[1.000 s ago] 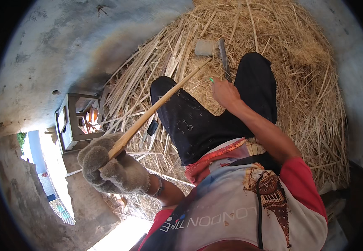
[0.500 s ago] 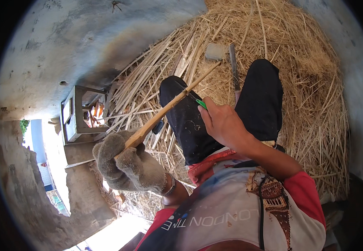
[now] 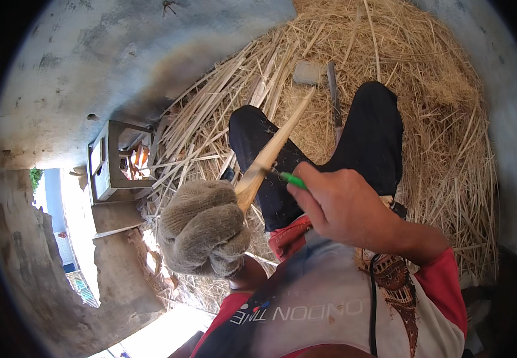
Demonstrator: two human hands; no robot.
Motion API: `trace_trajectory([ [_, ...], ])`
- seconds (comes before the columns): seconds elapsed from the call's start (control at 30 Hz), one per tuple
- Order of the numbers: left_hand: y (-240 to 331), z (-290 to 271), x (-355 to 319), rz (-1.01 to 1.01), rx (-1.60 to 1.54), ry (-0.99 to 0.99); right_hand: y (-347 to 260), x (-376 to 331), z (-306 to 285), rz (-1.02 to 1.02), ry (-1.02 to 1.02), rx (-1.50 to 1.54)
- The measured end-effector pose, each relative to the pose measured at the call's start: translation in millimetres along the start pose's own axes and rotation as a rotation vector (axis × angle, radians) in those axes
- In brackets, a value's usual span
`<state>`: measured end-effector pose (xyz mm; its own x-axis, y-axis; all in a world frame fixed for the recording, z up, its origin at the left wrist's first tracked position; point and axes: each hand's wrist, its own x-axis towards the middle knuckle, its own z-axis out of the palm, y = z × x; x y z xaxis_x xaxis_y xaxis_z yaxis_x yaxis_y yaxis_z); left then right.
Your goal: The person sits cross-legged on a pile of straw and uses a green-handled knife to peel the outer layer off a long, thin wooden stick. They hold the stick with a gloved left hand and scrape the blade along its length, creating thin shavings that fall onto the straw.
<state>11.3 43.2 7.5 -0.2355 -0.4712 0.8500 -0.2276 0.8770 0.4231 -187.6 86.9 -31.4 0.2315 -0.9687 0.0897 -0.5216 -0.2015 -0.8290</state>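
Note:
My left hand (image 3: 203, 230) wears a thick grey-brown knit glove and is closed around the wide end of a tapered wooden stick (image 3: 279, 137). The stick slants up and away over my left thigh, its thin tip pointing to the far side. In my bare right hand (image 3: 351, 206) is a small knife with a green handle (image 3: 295, 181). Its blade is smeared by motion and lies across the wide part of the stick, close to the glove; whether it cuts in cannot be made out.
A pile of straw-like shavings and long strips (image 3: 437, 107) surrounds my dark-trousered legs. Beyond my knees lie a long-bladed knife (image 3: 333, 92) and a greyish block (image 3: 307, 73). At the left stands a wooden frame box (image 3: 110, 173), near a pale wall (image 3: 91, 65).
My left hand has moved right, turning the stick so a broader pale face shows. My right hand has come nearer my body, and the knife now crosses the stick closer to the glove.

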Motion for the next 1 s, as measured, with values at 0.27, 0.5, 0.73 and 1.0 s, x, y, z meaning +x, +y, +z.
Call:
trace_trajectory([
  [0.27,-1.7,8.8,11.6,0.019,-0.043,0.046,3.8,1.5,15.2,-0.126,0.15,-0.089],
  [0.5,0.0,1.1,12.7,0.0,-0.022,0.036,100.5,21.5,44.0,0.275,0.119,-0.387],
  [0.73,0.4,10.8,7.4,0.025,-0.085,0.038,23.7,-2.2,30.8,0.024,0.185,0.032],
  [1.0,-4.2,-1.8,5.8,-0.02,-0.021,0.036,130.3,30.9,64.3,0.226,0.277,-0.323],
])
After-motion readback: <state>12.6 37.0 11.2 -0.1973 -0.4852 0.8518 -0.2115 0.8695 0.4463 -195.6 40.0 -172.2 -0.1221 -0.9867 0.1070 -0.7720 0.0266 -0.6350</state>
